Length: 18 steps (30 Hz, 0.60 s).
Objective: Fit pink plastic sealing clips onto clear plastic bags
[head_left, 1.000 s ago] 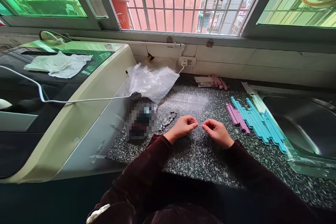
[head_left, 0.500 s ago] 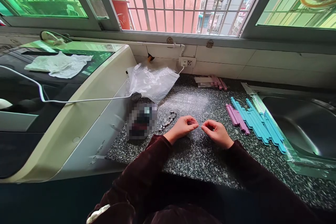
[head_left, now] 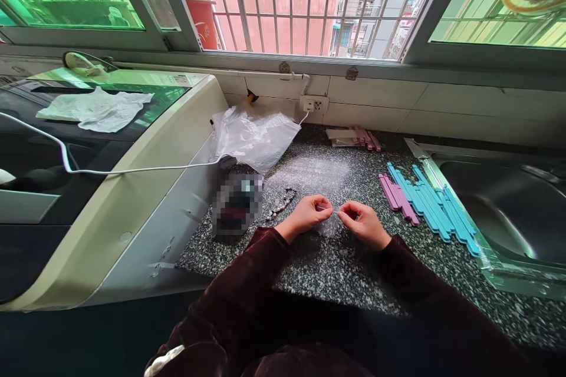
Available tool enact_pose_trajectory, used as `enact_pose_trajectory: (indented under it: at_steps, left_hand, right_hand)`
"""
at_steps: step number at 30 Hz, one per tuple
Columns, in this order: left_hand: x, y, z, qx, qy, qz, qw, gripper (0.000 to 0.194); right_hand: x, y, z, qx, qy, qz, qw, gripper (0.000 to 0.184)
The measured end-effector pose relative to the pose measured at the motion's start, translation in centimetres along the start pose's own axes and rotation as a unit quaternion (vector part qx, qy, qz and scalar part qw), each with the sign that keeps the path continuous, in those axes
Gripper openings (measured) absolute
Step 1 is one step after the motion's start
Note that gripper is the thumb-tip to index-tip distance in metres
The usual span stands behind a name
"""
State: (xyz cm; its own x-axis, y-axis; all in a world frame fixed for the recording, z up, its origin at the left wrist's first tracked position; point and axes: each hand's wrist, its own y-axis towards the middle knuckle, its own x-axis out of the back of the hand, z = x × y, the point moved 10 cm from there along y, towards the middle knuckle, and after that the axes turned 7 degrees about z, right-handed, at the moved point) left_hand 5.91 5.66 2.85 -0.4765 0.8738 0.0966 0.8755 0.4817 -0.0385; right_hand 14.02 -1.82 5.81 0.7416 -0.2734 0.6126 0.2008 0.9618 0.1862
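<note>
Over the speckled counter (head_left: pixel 309 274), my left hand (head_left: pixel 308 214) and my right hand (head_left: pixel 365 225) face each other, fingertips almost meeting. Each pinches thumb against forefinger on what looks like a small clear plastic bag (head_left: pixel 328 225), hard to make out against the stone. A thin pinkish edge shows at the fingers of my left hand. Left of that hand lies a beaded string (head_left: pixel 283 203). To the right of my right hand are pink strips (head_left: pixel 398 199) and a larger spread of turquoise strips (head_left: pixel 427 203), lying flat side by side.
A metal sink (head_left: pixel 504 212) borders the strips on the right. At the back are more pink strips (head_left: pixel 366 138) with clear packaging, and a crumpled plastic bag (head_left: pixel 256 135). A blurred dark object (head_left: pixel 237 205) stands beside the white machine (head_left: pixel 177 188), crossed by a white cable (head_left: pixel 132 171).
Both hands keep their pinch almost in place, with the fingertips a touch closer together. The whole view has shifted slightly.
</note>
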Motion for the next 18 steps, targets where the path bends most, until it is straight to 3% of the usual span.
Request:
enact_pose_trajectory:
  at_steps: [5,18]
  left_hand:
    - [0.6,0.1,0.0,-0.023,-0.02,-0.005,1.0,0.025]
    - [0.1,0.2,0.0,-0.025,-0.011,0.011,1.0,0.028]
  right_hand:
    - [1.3,-0.1,-0.5,-0.019,0.045,-0.039,0.998,0.023]
    - [1.5,-0.2,-0.4,-0.014,0.053,-0.057,0.997,0.025]
